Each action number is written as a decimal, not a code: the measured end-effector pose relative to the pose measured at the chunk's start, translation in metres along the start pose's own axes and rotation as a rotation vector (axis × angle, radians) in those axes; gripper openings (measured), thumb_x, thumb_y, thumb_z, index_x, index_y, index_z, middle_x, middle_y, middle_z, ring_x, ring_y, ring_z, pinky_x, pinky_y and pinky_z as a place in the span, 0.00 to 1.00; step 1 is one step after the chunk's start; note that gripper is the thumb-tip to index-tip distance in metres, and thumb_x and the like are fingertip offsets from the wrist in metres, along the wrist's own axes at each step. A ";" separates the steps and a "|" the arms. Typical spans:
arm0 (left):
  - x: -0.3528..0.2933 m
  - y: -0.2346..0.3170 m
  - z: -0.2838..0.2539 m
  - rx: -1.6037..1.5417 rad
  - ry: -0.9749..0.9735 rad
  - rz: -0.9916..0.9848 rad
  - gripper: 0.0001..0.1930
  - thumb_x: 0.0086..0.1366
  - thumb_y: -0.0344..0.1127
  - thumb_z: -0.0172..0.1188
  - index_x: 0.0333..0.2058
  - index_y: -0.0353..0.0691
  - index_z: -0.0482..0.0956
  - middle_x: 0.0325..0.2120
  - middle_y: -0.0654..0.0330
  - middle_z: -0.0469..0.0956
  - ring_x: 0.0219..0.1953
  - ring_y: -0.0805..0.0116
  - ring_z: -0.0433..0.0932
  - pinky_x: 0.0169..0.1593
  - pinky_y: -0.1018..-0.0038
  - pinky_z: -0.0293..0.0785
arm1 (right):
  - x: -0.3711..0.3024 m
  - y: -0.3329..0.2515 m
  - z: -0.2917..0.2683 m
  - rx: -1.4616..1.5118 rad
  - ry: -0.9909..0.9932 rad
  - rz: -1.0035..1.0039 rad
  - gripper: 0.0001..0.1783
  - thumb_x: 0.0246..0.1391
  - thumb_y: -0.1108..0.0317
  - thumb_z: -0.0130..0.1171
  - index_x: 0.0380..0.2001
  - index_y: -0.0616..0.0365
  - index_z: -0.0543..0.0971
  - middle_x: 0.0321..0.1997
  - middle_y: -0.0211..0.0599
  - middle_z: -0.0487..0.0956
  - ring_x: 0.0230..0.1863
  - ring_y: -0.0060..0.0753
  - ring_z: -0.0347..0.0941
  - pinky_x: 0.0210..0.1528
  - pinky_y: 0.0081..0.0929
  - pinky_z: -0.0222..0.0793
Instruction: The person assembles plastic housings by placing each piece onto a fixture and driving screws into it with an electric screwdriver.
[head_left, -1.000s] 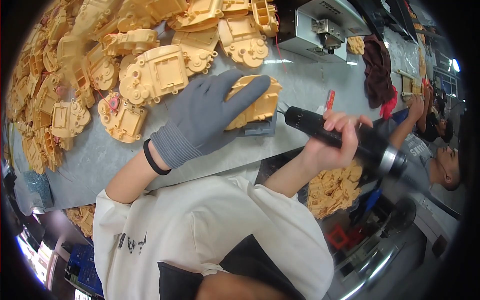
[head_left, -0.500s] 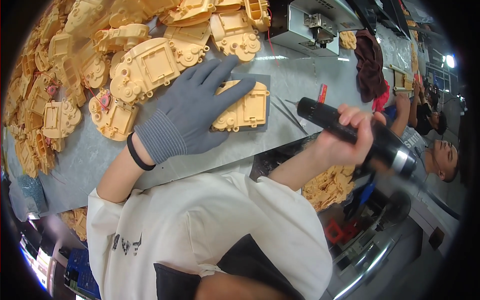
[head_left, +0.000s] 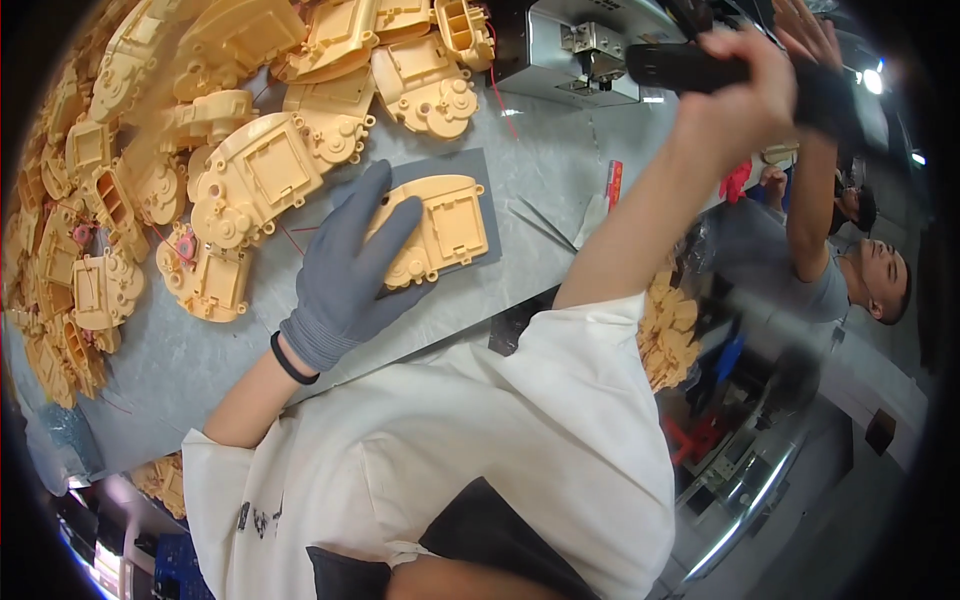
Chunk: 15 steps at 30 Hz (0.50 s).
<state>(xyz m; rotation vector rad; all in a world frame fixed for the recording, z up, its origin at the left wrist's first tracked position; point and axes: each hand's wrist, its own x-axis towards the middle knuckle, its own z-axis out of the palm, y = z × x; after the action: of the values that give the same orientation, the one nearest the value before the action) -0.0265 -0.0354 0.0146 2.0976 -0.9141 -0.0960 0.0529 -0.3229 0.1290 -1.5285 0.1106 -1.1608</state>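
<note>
My left hand (head_left: 345, 265), in a grey knitted glove, grips the left part of a yellow plastic housing (head_left: 455, 225). Its fingers lie over the top and the thumb is along the near edge. The housing rests on a thin dark grey pad (head_left: 487, 215) on the table. Bare and raised at the far right, my right hand (head_left: 755, 85) is wrapped round a black electric screwdriver (head_left: 690, 68). The tool lies nearly level, its front end by the metal block of a silver box-shaped machine (head_left: 545, 60); whether they touch I cannot tell.
Many more yellow housings (head_left: 255, 175) are heaped across the left and far side, some with red wires. Tweezers (head_left: 545, 225) and a small red cylinder (head_left: 614, 182) lie right of the pad. Another person (head_left: 825, 270) sits at the right.
My right hand has swung the screwdriver up and away to the machine. The view has shifted; my left hand still holds the housing, its fingers now farther left on it.
</note>
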 end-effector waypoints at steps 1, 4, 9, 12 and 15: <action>-0.002 -0.006 0.004 -0.021 0.087 0.020 0.40 0.36 0.35 0.71 0.53 0.45 0.66 0.56 0.45 0.61 0.51 0.46 0.68 0.51 0.61 0.68 | -0.003 0.004 0.016 -0.011 -0.003 0.049 0.08 0.38 0.80 0.52 0.26 0.64 0.68 0.16 0.37 0.68 0.16 0.31 0.65 0.26 0.29 0.66; 0.000 -0.013 0.002 -0.013 0.181 -0.011 0.38 0.37 0.37 0.72 0.51 0.45 0.68 0.52 0.47 0.64 0.49 0.49 0.70 0.48 0.63 0.70 | -0.007 0.000 0.020 0.116 -0.118 0.095 0.13 0.37 0.84 0.51 0.32 0.67 0.67 0.17 0.39 0.68 0.14 0.33 0.65 0.25 0.31 0.66; 0.000 -0.018 0.000 -0.001 0.193 -0.055 0.36 0.38 0.38 0.72 0.50 0.47 0.69 0.46 0.51 0.67 0.46 0.53 0.71 0.46 0.63 0.70 | -0.068 -0.048 -0.005 0.488 -0.427 0.225 0.19 0.41 0.80 0.54 0.40 0.61 0.66 0.17 0.35 0.68 0.18 0.32 0.68 0.27 0.33 0.66; -0.001 -0.019 -0.008 -0.041 0.132 -0.018 0.39 0.36 0.37 0.72 0.51 0.44 0.67 0.47 0.48 0.67 0.46 0.50 0.70 0.46 0.62 0.70 | -0.100 -0.089 -0.003 0.512 -0.707 0.216 0.26 0.43 0.82 0.53 0.46 0.57 0.59 0.21 0.37 0.70 0.19 0.33 0.69 0.26 0.34 0.65; -0.003 -0.025 -0.001 -0.046 0.173 0.023 0.39 0.37 0.37 0.72 0.52 0.43 0.66 0.46 0.48 0.67 0.45 0.50 0.70 0.46 0.62 0.69 | -0.109 -0.095 0.000 0.453 -0.822 0.248 0.27 0.41 0.85 0.53 0.45 0.56 0.58 0.21 0.38 0.70 0.20 0.33 0.69 0.26 0.33 0.65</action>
<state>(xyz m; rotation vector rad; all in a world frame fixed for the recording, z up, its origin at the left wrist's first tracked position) -0.0137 -0.0231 -0.0032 2.0173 -0.8236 0.0747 -0.0503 -0.2221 0.1400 -1.4153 -0.4731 -0.2698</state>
